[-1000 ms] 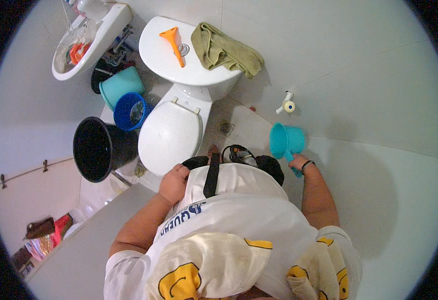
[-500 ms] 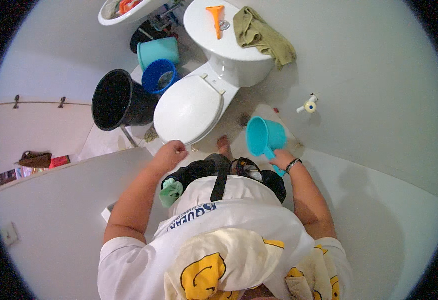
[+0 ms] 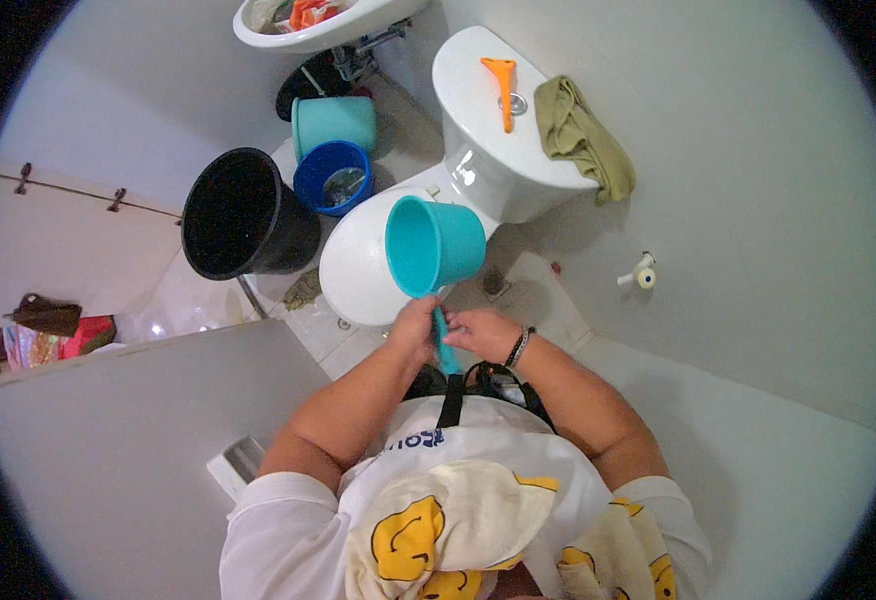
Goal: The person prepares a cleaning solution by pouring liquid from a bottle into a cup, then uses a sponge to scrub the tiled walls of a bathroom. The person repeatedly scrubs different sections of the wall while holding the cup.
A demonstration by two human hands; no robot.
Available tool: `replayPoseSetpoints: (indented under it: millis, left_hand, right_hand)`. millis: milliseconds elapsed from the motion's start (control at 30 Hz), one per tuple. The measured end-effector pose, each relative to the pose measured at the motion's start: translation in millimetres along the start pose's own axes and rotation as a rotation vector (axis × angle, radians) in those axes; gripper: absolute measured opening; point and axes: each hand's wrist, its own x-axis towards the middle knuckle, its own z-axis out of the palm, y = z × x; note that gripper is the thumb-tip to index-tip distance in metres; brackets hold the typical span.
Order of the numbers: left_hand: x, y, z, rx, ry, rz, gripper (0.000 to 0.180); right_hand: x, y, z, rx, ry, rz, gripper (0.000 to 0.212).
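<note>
**Dipper brought to centre, both hands on its handle**

Since half a second ago the teal dipper [image 3: 435, 245] has swung from my right side to the middle, over the closed toilet lid [image 3: 358, 270]. My left hand [image 3: 416, 330] and right hand [image 3: 480, 333] now meet on its handle, fingers curled around it. I judge it light, rigid plastic, slick if wet; the handle is the sure grip. Its long axis runs from my fingers away toward the cistern [image 3: 498, 130], with the mouth facing left.

Teal plastic dipper [image 3: 435, 245], handle down, mouth tilted leftward, above closed toilet lid [image 3: 358, 265].
</note>
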Motion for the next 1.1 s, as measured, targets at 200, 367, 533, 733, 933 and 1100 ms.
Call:
replayPoseSetpoints:
  millis: [200,367,533,733,933,1100]
  left_hand:
    - [70.7,50.4,-108.6,0.703,0.359,0.288,0.034]
    - [117.9,70.1,-164.7,1.162,0.52,0.314,0.041]
    - [147.0,81.7,-186.6,1.252,0.444,0.214,0.048]
    - [166.0,84.3,-202.1,1.425,0.409,0.081,0.048]
    - [149.6,77.8,-204.3,1.534,0.669,0.099,0.065]
    - [111.6,77.1,-188.3,1.729,0.799,0.415,0.068]
  right_hand:
    - [103.6,-2.1,-122.0,-0.466,0.627,0.193,0.037]
    - [176.4,12.0,-183.8,-0.816,0.835,0.268,0.038]
    - [213.8,58.5,-205.9,-1.01,0.841,0.319,0.036]
    - [196.4,57.1,-228.7,-0.699,0.915,0.405,0.04]
    - [100.8,5.3,-174.5,-0.19,1.008,0.304,0.055]
    - [-23.7,17.1,-72.7,-0.021,1.034,0.416,0.052]
